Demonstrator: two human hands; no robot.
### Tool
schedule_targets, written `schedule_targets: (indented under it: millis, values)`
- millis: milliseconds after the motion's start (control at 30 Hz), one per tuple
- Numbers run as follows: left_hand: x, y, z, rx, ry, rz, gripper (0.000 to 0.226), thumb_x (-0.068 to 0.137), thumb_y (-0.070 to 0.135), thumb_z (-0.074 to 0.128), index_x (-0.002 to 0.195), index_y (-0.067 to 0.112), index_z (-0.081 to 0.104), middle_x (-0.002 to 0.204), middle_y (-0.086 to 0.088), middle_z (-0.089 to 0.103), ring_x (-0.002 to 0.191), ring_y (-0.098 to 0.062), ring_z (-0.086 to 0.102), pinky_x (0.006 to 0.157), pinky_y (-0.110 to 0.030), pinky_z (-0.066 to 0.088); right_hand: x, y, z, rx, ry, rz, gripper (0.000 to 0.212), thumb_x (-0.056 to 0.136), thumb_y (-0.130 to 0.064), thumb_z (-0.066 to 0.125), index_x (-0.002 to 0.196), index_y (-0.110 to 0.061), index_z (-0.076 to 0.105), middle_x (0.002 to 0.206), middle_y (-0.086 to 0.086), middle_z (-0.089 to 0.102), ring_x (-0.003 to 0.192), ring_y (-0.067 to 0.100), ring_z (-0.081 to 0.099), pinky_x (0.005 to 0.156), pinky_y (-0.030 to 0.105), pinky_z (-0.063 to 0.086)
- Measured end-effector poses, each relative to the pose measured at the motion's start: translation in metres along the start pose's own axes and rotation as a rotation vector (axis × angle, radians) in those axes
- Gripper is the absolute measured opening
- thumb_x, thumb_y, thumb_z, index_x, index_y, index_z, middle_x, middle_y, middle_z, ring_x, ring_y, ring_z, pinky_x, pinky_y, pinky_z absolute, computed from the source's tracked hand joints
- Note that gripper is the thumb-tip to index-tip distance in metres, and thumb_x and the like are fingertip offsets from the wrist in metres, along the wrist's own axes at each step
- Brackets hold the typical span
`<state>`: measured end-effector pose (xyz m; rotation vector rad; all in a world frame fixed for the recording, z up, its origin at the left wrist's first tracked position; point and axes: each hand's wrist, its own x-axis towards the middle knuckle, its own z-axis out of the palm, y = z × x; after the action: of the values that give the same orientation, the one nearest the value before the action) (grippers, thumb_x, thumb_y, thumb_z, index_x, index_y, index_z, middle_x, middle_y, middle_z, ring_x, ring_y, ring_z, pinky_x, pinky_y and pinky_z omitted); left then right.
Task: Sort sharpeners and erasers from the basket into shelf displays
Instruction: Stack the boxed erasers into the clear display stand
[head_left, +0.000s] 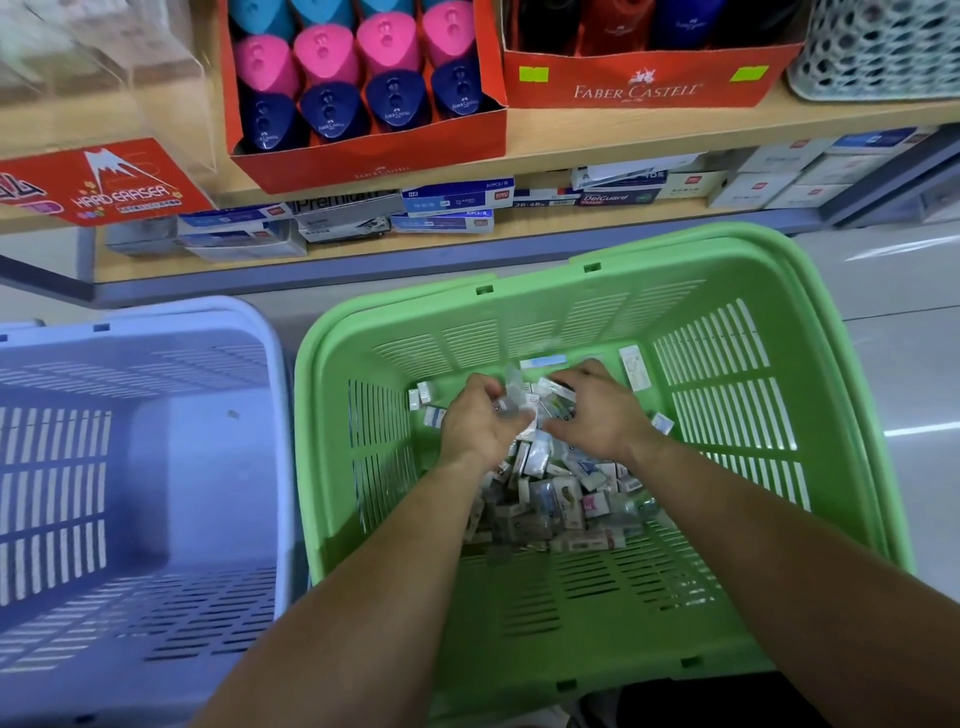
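**Operator:** Report the condition of the 2 hands.

**Inspector:** The left hand (478, 423) has its fingers curled round a clear packet (511, 395), which stands up between thumb and fingers. The right hand (597, 410) has its fingers bent down onto the stock and its thumb pointing toward the left hand. Blur prevents confirming whether it grips anything. The 2 hands are close together.

**Operator:** Where is the stock?

**Inspector:** Both hands are inside the green basket (545, 312), over a pile of small packets (561, 499) on its floor. The items are too small to class as sharpener or eraser. 1 white packet (635, 366) leans apart from the pile, at the far wall.

**Operator:** What surrounds the basket?

**Inspector:** A blue basket (156, 467) stands just beside the green one, on its left. Beyond both, a wooden shelf (597, 143) carries a red display box (374, 166) holding sharpeners (327, 57) in rows of 4: light blue, pink, dark blue. To its right stands a second red box (649, 83) marked Faber-Castell. To its left lies a red eraser display card (104, 182) marked Hard Eraser. Flat cartons (447, 205) are stacked on the level below.
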<state>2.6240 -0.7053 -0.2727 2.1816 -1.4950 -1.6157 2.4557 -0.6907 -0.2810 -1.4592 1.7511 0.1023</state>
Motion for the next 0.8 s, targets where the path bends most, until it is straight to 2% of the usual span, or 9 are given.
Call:
schedule_targets:
  millis: [100, 200, 400, 500, 567, 600, 667, 733, 800]
  values:
    - [-0.001, 0.003, 0.000, -0.063, 0.044, 0.051, 0.026, 0.093, 0.044, 0.067, 0.107, 0.027, 0.053, 0.107, 0.012, 0.063, 0.094, -0.014, 0.062, 0.090, -0.033, 0.051, 0.001, 0.000, -0.002, 0.029, -0.014, -0.020, 0.073, 0.083, -0.041, 0.078, 0.147, -0.025, 0.047, 0.141, 0.003, 0.052, 0.125, 0.021, 0.055, 0.104, 0.032, 0.045]
    - [0.000, 0.001, -0.002, -0.176, 0.050, 0.001, 0.019, 0.097, 0.029, 0.065, 0.114, 0.025, 0.057, 0.116, 0.003, 0.065, 0.082, -0.011, 0.061, 0.074, -0.028, 0.050, 0.001, 0.000, -0.003, 0.044, -0.021, -0.009, 0.073, 0.082, -0.041, 0.079, 0.146, -0.025, 0.048, 0.141, 0.002, 0.053, 0.125, 0.020, 0.055, 0.103, 0.032, 0.046]
    - [-0.006, -0.004, -0.004, -0.321, -0.019, -0.068, 0.055, 0.097, 0.000, 0.058, 0.139, 0.033, 0.047, 0.122, 0.007, 0.051, 0.098, -0.017, 0.063, 0.069, -0.018, 0.053, 0.001, 0.002, -0.005, 0.053, -0.052, 0.004, 0.075, 0.085, -0.041, 0.078, 0.148, -0.019, 0.044, 0.142, 0.008, 0.051, 0.124, 0.027, 0.055, 0.102, 0.033, 0.044]
    - [-0.010, -0.005, 0.000, -0.231, -0.062, -0.078, 0.064, 0.095, -0.005, 0.057, 0.148, 0.027, 0.041, 0.149, 0.000, 0.046, 0.113, -0.029, 0.064, 0.089, -0.028, 0.056, -0.001, 0.001, -0.004, -0.051, -0.043, 0.001, 0.070, 0.084, -0.043, 0.078, 0.143, -0.018, 0.050, 0.139, 0.009, 0.047, 0.120, 0.029, 0.057, 0.105, 0.034, 0.044]
    - [-0.014, -0.005, 0.001, -0.163, -0.088, -0.083, 0.069, 0.094, -0.005, 0.059, 0.153, 0.021, 0.036, 0.157, -0.002, 0.040, 0.117, -0.025, 0.063, 0.095, -0.020, 0.049, -0.003, 0.001, -0.003, -0.034, -0.044, 0.004, 0.074, 0.084, -0.038, 0.079, 0.147, -0.017, 0.046, 0.143, 0.009, 0.051, 0.124, 0.029, 0.057, 0.107, 0.036, 0.045]
    - [-0.015, -0.005, 0.000, -0.150, -0.095, -0.085, 0.070, 0.094, -0.004, 0.061, 0.154, 0.018, 0.034, 0.158, -0.002, 0.039, 0.106, -0.014, 0.064, 0.091, -0.010, 0.043, -0.004, 0.001, -0.004, 0.006, -0.054, 0.014, 0.077, 0.083, -0.035, 0.080, 0.149, -0.016, 0.043, 0.143, 0.010, 0.054, 0.125, 0.029, 0.057, 0.106, 0.037, 0.046]
    - [-0.014, -0.006, 0.001, -0.156, -0.099, -0.092, 0.070, 0.093, -0.003, 0.063, 0.155, 0.016, 0.034, 0.158, -0.003, 0.039, 0.074, 0.003, 0.053, 0.064, 0.003, 0.039, -0.003, 0.002, -0.004, 0.111, -0.074, 0.034, 0.075, 0.082, -0.027, 0.082, 0.146, -0.017, 0.045, 0.135, 0.009, 0.062, 0.117, 0.027, 0.061, 0.100, 0.037, 0.049]
    - [-0.012, -0.006, 0.001, -0.167, -0.093, -0.101, 0.071, 0.092, -0.001, 0.066, 0.154, 0.017, 0.036, 0.156, -0.002, 0.041, 0.062, 0.008, 0.045, 0.047, 0.000, 0.036, -0.002, 0.004, -0.002, 0.193, -0.090, 0.046, 0.066, 0.081, -0.022, 0.082, 0.140, -0.020, 0.050, 0.124, 0.005, 0.067, 0.105, 0.024, 0.065, 0.094, 0.037, 0.053]
    - [-0.012, -0.004, 0.002, -0.182, -0.088, -0.087, 0.068, 0.090, -0.001, 0.068, 0.150, 0.018, 0.042, 0.142, 0.001, 0.055, 0.056, 0.006, 0.050, 0.050, -0.004, 0.041, -0.002, 0.006, 0.001, 0.286, -0.098, 0.064, 0.062, 0.082, -0.018, 0.081, 0.137, -0.021, 0.053, 0.121, 0.002, 0.068, 0.103, 0.023, 0.067, 0.094, 0.039, 0.054]
